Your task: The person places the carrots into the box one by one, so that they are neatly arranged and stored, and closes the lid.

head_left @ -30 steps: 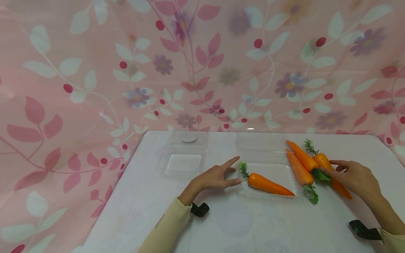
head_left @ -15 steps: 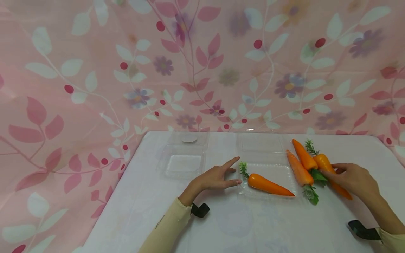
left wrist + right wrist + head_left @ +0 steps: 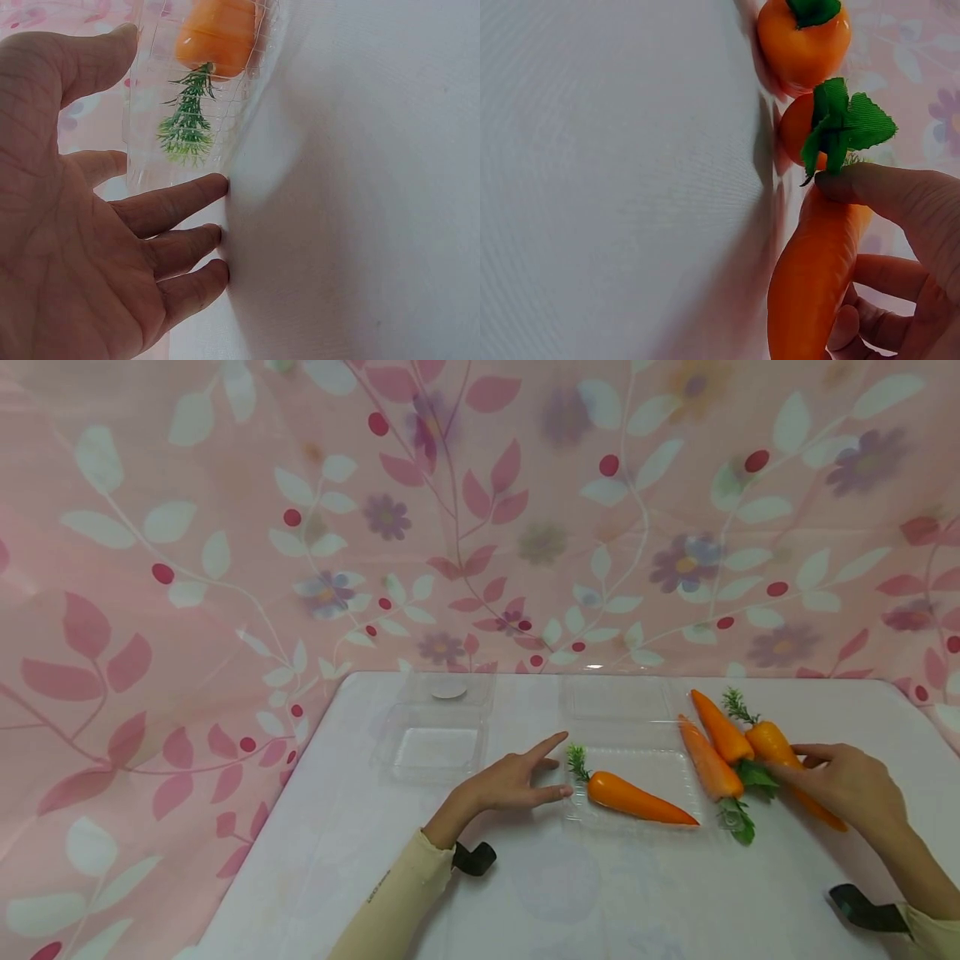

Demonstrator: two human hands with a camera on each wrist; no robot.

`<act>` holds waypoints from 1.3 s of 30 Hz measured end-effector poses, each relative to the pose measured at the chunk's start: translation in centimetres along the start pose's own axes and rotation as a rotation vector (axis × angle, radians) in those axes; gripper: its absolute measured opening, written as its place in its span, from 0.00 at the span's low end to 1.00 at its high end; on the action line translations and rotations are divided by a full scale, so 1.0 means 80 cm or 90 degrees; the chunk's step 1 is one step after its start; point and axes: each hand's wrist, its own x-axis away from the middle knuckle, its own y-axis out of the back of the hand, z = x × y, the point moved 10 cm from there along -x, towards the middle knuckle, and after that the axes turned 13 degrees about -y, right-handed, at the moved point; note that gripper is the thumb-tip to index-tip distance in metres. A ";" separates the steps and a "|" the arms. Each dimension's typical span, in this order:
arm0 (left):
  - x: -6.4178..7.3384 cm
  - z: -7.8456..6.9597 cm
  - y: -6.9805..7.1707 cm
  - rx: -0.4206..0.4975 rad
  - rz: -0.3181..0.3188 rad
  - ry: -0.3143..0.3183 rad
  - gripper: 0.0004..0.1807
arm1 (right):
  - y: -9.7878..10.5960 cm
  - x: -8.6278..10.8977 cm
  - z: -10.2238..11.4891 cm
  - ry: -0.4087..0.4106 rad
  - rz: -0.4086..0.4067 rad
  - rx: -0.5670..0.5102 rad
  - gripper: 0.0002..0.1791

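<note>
A toy carrot [image 3: 637,797] with a feathery green top lies in the clear plastic box [image 3: 570,810], whose lid is folded back. My left hand [image 3: 510,781] is spread at the box's left side, thumb tip at the rim; in the left wrist view, the lower fingertips rest on the white cloth. My right hand [image 3: 851,785] holds another carrot [image 3: 810,277] between its thumb and curled fingers. That carrot's feathery top points away from me. Left of it lie two leafy-topped carrots, one farther back [image 3: 720,727] and one [image 3: 705,760] along the box's right edge.
A smaller clear box [image 3: 480,752], also with its lid back, stands to the left on the white tabletop [image 3: 525,893]. A pink floral curtain [image 3: 480,527] hangs along the far edge.
The farther leafy-topped carrot has turned and its tip has moved right. My right hand has shifted slightly right with the carrot it holds. My left hand has stayed in place.
</note>
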 end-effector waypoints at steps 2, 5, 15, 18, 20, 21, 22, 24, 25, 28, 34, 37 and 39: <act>0.000 0.000 0.001 -0.001 -0.001 -0.002 0.46 | 0.004 0.001 0.002 0.011 -0.011 -0.005 0.44; -0.001 0.000 0.001 0.000 -0.002 -0.002 0.46 | 0.009 0.002 0.005 0.015 -0.020 -0.007 0.45; 0.000 0.000 0.001 0.009 -0.001 0.010 0.47 | 0.021 0.009 0.022 0.015 -0.019 -0.019 0.46; 0.000 0.000 0.001 0.011 -0.002 0.011 0.46 | 0.024 0.012 0.029 0.023 -0.020 -0.028 0.46; 0.001 0.000 0.001 0.012 -0.002 0.010 0.46 | 0.026 0.014 0.035 0.028 -0.023 -0.034 0.46; 0.001 -0.001 0.001 0.013 -0.002 0.009 0.46 | 0.027 0.015 0.037 0.031 -0.024 -0.037 0.46; 0.001 -0.001 0.001 0.014 -0.003 0.009 0.46 | 0.028 0.016 0.040 0.032 -0.024 -0.040 0.46; 0.000 -0.001 0.001 0.015 -0.004 0.007 0.46 | 0.031 0.019 0.045 0.034 -0.026 -0.045 0.46; 0.000 -0.001 0.001 0.017 -0.004 0.006 0.46 | 0.032 0.021 0.048 0.036 -0.026 -0.047 0.45; 0.000 -0.001 0.001 0.021 -0.005 0.005 0.46 | 0.036 0.028 0.057 0.046 -0.032 -0.054 0.43; 0.001 -0.001 0.000 0.026 -0.005 0.009 0.46 | 0.041 0.037 0.075 0.065 -0.036 -0.067 0.41; 0.001 -0.001 0.000 0.022 -0.004 0.010 0.46 | 0.040 0.039 0.083 0.071 -0.031 -0.078 0.40; 0.001 0.000 0.000 0.021 -0.004 0.008 0.46 | 0.041 0.041 0.088 0.077 -0.033 -0.082 0.40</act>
